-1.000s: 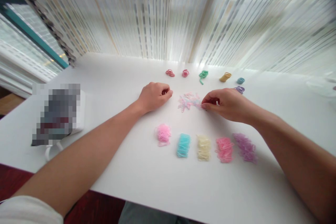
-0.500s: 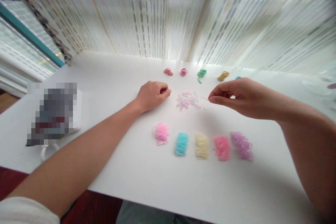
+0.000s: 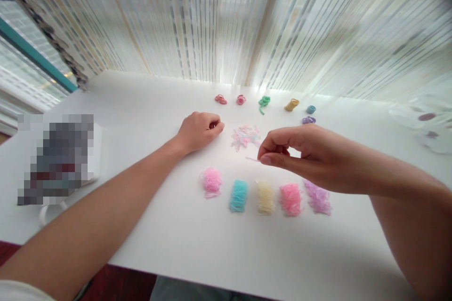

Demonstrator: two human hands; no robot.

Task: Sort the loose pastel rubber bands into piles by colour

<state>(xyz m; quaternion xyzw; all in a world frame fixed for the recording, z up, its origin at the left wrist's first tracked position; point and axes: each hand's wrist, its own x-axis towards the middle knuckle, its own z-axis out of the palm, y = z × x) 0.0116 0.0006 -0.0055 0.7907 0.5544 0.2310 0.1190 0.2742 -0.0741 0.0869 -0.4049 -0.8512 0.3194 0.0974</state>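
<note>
My right hand (image 3: 282, 150) is closed in a pinch above the table, with a thin pale pink elastic band (image 3: 252, 159) sticking out from the fingertips. Just behind it lies a loose mixed heap of pastel elastic bands (image 3: 243, 137). My left hand (image 3: 201, 130) rests on the table left of this heap, its fingers curled and nothing visible in them. Nearer me is a row of sorted piles: light pink (image 3: 212, 182), blue (image 3: 239, 195), pale yellow (image 3: 265, 197), coral pink (image 3: 291, 199) and purple (image 3: 318, 198), the last partly below my right hand.
Small coiled bundles stand along the back: red (image 3: 221, 99), pink (image 3: 240, 99), green (image 3: 264, 102), yellow (image 3: 292, 105), blue (image 3: 310, 109) and purple (image 3: 309, 120). A blurred-out item (image 3: 60, 160) lies on the white table (image 3: 197, 240) at left. A striped curtain (image 3: 197, 19) hangs behind.
My right hand has moved left and nearer to me with the pinched band, toward the row of piles. The view has shifted slightly; my left hand stays beside the heap.
</note>
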